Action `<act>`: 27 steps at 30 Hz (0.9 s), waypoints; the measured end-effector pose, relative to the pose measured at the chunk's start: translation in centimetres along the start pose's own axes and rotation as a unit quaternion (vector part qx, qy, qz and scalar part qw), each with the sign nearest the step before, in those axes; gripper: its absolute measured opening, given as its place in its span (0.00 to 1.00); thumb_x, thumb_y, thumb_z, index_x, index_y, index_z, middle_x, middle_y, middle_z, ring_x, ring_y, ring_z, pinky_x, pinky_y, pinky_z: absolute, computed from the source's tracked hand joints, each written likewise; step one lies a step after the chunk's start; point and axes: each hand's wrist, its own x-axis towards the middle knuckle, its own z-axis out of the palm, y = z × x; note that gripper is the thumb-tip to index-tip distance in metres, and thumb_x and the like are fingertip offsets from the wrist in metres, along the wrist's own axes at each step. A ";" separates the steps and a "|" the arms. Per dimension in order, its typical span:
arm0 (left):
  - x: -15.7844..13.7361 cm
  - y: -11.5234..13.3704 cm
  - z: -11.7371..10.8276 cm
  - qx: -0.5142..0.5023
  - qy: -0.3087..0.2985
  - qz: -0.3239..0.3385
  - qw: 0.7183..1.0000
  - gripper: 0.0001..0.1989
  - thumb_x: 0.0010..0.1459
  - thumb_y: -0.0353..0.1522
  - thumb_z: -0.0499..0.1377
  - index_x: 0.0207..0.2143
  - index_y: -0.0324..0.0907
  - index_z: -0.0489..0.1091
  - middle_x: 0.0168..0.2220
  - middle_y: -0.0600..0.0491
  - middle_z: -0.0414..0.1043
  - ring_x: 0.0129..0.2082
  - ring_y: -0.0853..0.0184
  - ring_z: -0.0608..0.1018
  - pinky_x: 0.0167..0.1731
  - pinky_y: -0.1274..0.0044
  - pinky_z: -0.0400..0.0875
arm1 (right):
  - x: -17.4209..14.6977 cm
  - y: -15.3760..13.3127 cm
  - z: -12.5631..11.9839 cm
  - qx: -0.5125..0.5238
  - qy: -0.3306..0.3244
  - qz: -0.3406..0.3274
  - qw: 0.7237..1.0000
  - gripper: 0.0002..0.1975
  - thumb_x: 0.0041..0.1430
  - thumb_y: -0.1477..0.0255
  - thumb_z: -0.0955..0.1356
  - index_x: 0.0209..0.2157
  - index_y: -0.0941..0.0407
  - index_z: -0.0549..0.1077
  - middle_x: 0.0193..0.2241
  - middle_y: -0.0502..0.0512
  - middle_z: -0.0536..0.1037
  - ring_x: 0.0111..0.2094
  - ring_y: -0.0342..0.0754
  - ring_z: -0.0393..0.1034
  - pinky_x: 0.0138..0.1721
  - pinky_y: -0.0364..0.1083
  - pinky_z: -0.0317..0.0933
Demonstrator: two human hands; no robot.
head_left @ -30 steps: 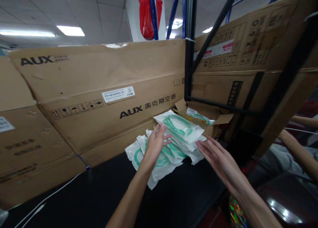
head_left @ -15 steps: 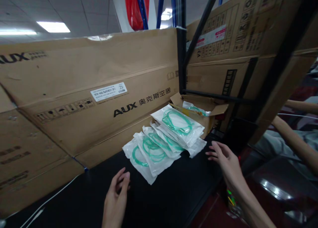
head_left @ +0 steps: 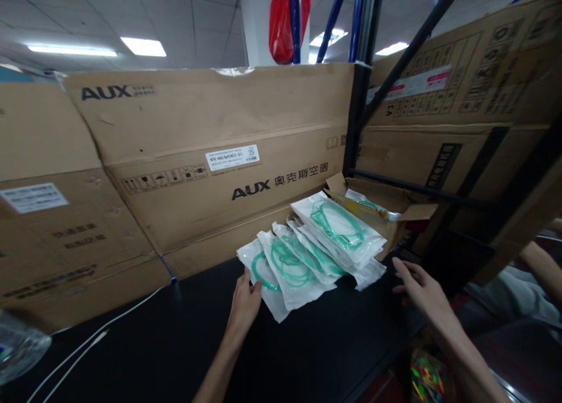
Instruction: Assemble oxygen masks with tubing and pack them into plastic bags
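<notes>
Several white, clear-fronted packets with coiled green tubing [head_left: 292,265] lie overlapping in a row on the black tabletop [head_left: 302,356], the right ones stacked higher. My left hand [head_left: 244,303] is at the left edge of the leftmost packet [head_left: 264,277], thumb and fingers apart; its fingertips seem to touch that edge, but a grip does not show. Just right of the pile, my right hand [head_left: 419,286] hovers open with fingers loosely spread, holding nothing. Behind the pile's right end stands an open small carton [head_left: 390,230] with another packet [head_left: 369,202] inside.
Large cardboard boxes [head_left: 184,127] form a wall behind the table. A black metal post [head_left: 357,116] rises at the back right corner. White cables [head_left: 100,327] and a clear plastic bottle [head_left: 20,347] lie at left. Another person's arm [head_left: 542,274] shows at far right.
My left hand has moved forward and right to the leftmost packet's edge. My right hand stays open beside the pile's right end. The camera view has turned left.
</notes>
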 end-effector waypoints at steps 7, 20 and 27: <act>1.9 0.8 -0.7 0.016 -0.032 -0.011 0.999 0.18 0.68 0.35 0.62 0.58 0.41 0.70 0.58 0.45 0.74 0.52 0.56 0.80 0.54 0.58 0.74 | -0.6 1.7 1.7 0.056 -0.084 0.105 0.989 0.12 0.68 0.70 0.71 0.50 0.59 0.74 0.43 0.55 0.80 0.37 0.48 0.78 0.38 0.50 0.76; -0.3 0.3 -1.5 -0.015 -0.040 -0.035 0.998 0.28 0.67 0.32 0.61 0.67 0.36 0.62 0.47 0.43 0.84 0.50 0.58 0.84 0.58 0.62 0.70 | 0.7 2.5 9.3 0.199 -0.094 0.084 0.972 0.17 0.68 0.66 0.70 0.56 0.56 0.72 0.54 0.59 0.76 0.48 0.54 0.76 0.47 0.57 0.74; -4.3 -0.5 -3.6 -0.050 0.001 -0.062 0.997 0.33 0.62 0.36 0.63 0.67 0.34 0.63 0.66 0.37 0.67 0.54 0.54 0.81 0.57 0.69 0.71 | -2.0 2.7 4.5 0.208 -0.115 0.090 0.967 0.13 0.67 0.74 0.71 0.51 0.59 0.73 0.46 0.57 0.80 0.41 0.51 0.79 0.39 0.51 0.78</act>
